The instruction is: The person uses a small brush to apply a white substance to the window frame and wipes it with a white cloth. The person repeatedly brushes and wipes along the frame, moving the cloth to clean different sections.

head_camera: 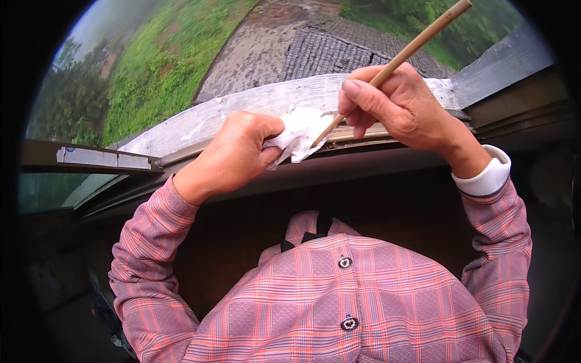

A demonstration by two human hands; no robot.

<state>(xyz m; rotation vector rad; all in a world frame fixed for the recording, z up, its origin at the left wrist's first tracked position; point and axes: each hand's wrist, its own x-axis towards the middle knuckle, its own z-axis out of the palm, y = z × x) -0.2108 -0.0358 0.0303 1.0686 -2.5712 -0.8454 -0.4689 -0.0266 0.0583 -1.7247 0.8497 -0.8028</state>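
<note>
Pinched in my left hand [231, 152] is a crumpled white tissue [304, 129], held over the window track [358, 134]. My right hand [395, 104] grips a thin wooden stick [420, 43] slantwise, its upper end pointing up and to the right. The stick's lower end meets the right side of the tissue; whether the tissue wraps around the tip cannot be told. Both hands are at the open window, just inside the pale, weathered outer sill [254, 102].
A window sash with a dark frame [41, 156] and a torn whitish strip [104, 157] juts in at the left. Brown frame rails [517, 109] run along the right. Outside, far below, lie a grey tiled roof [327, 54], a concrete surface [254, 50] and a grassy slope [154, 77].
</note>
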